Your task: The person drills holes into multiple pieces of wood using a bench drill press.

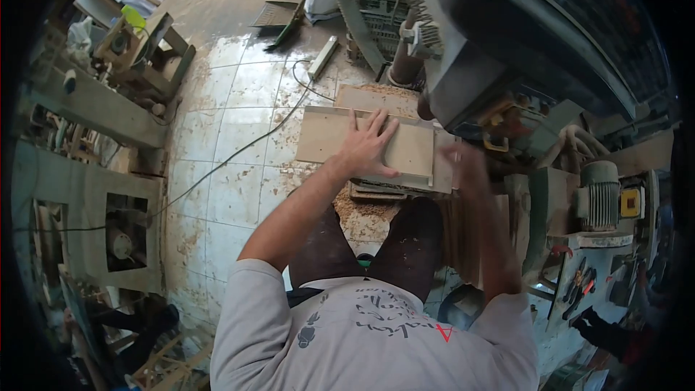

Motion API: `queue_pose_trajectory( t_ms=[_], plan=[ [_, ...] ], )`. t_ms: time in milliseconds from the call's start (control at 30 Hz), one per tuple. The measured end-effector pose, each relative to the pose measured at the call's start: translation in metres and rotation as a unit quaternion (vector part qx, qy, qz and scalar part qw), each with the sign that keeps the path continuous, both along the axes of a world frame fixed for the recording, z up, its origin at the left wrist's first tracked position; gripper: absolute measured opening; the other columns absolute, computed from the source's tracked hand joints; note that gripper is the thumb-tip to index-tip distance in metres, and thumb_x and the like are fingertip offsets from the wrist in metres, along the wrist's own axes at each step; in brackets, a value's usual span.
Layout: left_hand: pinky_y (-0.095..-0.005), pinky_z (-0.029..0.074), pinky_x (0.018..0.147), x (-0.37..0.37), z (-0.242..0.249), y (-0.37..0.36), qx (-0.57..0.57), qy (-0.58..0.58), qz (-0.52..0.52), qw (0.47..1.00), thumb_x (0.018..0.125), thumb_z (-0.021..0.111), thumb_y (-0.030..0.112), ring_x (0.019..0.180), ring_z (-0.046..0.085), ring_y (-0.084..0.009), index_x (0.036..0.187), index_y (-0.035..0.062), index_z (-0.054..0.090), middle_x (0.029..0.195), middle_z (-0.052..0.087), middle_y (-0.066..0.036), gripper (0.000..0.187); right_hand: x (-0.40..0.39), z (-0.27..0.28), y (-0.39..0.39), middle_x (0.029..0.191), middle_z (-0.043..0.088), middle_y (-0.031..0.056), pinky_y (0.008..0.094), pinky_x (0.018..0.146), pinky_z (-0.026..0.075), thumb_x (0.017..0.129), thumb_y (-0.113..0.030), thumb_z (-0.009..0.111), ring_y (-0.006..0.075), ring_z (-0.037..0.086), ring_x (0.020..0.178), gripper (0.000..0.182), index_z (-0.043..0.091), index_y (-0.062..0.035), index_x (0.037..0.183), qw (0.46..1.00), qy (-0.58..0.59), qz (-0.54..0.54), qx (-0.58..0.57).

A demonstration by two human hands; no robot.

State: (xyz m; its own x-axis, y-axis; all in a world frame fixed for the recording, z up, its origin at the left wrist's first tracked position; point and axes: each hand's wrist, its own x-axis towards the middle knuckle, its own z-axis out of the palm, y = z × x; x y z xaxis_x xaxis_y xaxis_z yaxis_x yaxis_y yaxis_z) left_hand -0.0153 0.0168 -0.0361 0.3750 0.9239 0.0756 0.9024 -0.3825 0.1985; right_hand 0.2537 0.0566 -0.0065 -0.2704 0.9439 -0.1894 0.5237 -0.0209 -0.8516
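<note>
The left hand [368, 150] lies palm down on the board [413, 146], its grip spread. The board covers much of the worktop [444, 163], whose right edge shows past it. There the right hand [461, 158] is blurred; I cannot tell its grip. Shavings [371, 208] lie below the board.

– Saw what finish on the pale board [317, 136]?
– Looked like smooth, matt wood.
– Saw what left of the board?
– Glimpsed glossy floor tiles [239, 130], roughened by wood shavings [187, 242].
– Saw what right of the board?
– Made out ribbed metal on the motor [599, 199].
– And below the board?
– Noticed matt cloth trousers [407, 250].
</note>
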Motion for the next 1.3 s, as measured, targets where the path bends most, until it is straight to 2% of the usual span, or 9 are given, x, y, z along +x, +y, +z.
queue_pose_trajectory(
  t_ms=[100,233,400,633,933,1033,1200,1267,1300],
  plan=[
    [-0.0720,0.005,0.105,0.002,-0.003,-0.001,-0.003,0.004,0.010,1.000,0.061,0.062,0.076,0.142,0.015,-0.0343,0.147,0.0063,0.023,0.151,0.018,-0.021,0.117,0.036,0.046,0.060,0.105,0.061,0.0091,0.0371,0.079,0.045,0.085,-0.021,0.066,0.0229,0.056,0.098,0.024,0.063,-0.0042,0.102,0.915,0.375,-0.145,-0.042],
    [-0.0726,0.004,0.105,0.005,-0.005,0.001,0.002,-0.005,0.019,1.000,0.060,0.060,0.078,0.143,0.014,-0.0337,0.147,0.0065,0.023,0.152,0.018,-0.019,0.118,0.057,0.167,0.100,0.100,0.061,0.0085,0.0352,0.075,0.044,0.086,-0.020,0.064,0.0211,0.056,0.094,0.022,0.063,-0.0031,0.100,0.880,0.448,-0.118,0.103],
    [-0.0729,0.004,0.105,0.004,-0.005,0.001,0.003,-0.006,0.015,1.000,0.059,0.060,0.080,0.142,0.015,-0.0330,0.147,0.0082,0.022,0.153,0.020,-0.011,0.120,0.071,0.274,0.112,0.095,0.062,0.0077,0.0328,0.071,0.044,0.087,-0.019,0.061,0.0188,0.056,0.089,0.020,0.063,-0.0018,0.098,0.904,0.341,-0.100,0.237],
    [-0.0732,0.006,0.105,0.003,-0.010,0.001,0.010,-0.028,0.018,0.999,0.057,0.062,0.079,0.141,0.019,-0.0332,0.146,0.0084,0.024,0.152,0.024,-0.011,0.120,0.095,0.328,0.086,0.088,0.062,0.0067,0.0294,0.064,0.043,0.089,-0.018,0.058,0.0155,0.056,0.082,0.020,0.062,0.0001,0.095,0.939,0.055,-0.133,0.313],
    [-0.0725,0.005,0.105,0.003,-0.004,0.001,0.016,-0.058,0.013,0.998,0.058,0.064,0.075,0.139,0.022,-0.0336,0.144,0.0049,0.027,0.148,0.027,-0.014,0.117,0.114,0.282,-0.003,0.078,0.062,0.0054,0.0250,0.056,0.042,0.091,-0.016,0.053,0.0113,0.056,0.073,0.020,0.061,0.0025,0.091,0.950,-0.227,-0.171,0.127],
    [-0.0728,0.005,0.105,0.002,0.000,-0.001,-0.009,-0.056,0.014,0.998,0.059,0.065,0.073,0.138,0.023,-0.0335,0.144,0.0045,0.027,0.147,0.029,-0.014,0.115,0.062,0.256,-0.039,0.077,0.061,0.0051,0.0233,0.059,0.044,0.089,-0.013,0.054,0.0097,0.057,0.075,0.018,0.060,0.0035,0.090,0.938,-0.192,-0.138,0.254],
    [-0.0725,0.005,0.105,0.002,-0.001,0.000,0.005,-0.062,0.012,0.998,0.059,0.067,0.070,0.138,0.023,-0.0326,0.143,0.0045,0.028,0.146,0.030,-0.013,0.113,0.048,0.225,-0.051,0.080,0.063,0.0061,0.0223,0.064,0.047,0.088,-0.009,0.056,0.0092,0.060,0.076,0.016,0.059,0.0025,0.099,0.937,-0.202,-0.096,0.269],
    [-0.0726,0.005,0.106,0.001,0.000,0.000,0.001,-0.062,0.014,0.998,0.059,0.067,0.069,0.138,0.023,-0.0323,0.144,0.0047,0.028,0.146,0.030,-0.013,0.113,0.056,0.215,-0.053,0.090,0.065,0.0086,0.0233,0.050,0.043,0.089,-0.024,0.061,0.0093,0.056,0.058,0.034,0.057,0.0017,0.111,0.964,-0.246,-0.087,0.050],
    [-0.0726,0.005,0.106,0.002,0.000,0.000,-0.002,-0.060,0.013,0.998,0.059,0.068,0.069,0.139,0.023,-0.0320,0.144,0.0048,0.028,0.147,0.029,-0.012,0.113,0.057,0.209,-0.052,0.077,0.063,0.0060,0.0234,0.048,0.041,0.089,-0.026,0.063,0.0086,0.054,0.052,0.029,0.060,0.0010,0.099,0.972,-0.217,-0.091,0.024]
  ],
)
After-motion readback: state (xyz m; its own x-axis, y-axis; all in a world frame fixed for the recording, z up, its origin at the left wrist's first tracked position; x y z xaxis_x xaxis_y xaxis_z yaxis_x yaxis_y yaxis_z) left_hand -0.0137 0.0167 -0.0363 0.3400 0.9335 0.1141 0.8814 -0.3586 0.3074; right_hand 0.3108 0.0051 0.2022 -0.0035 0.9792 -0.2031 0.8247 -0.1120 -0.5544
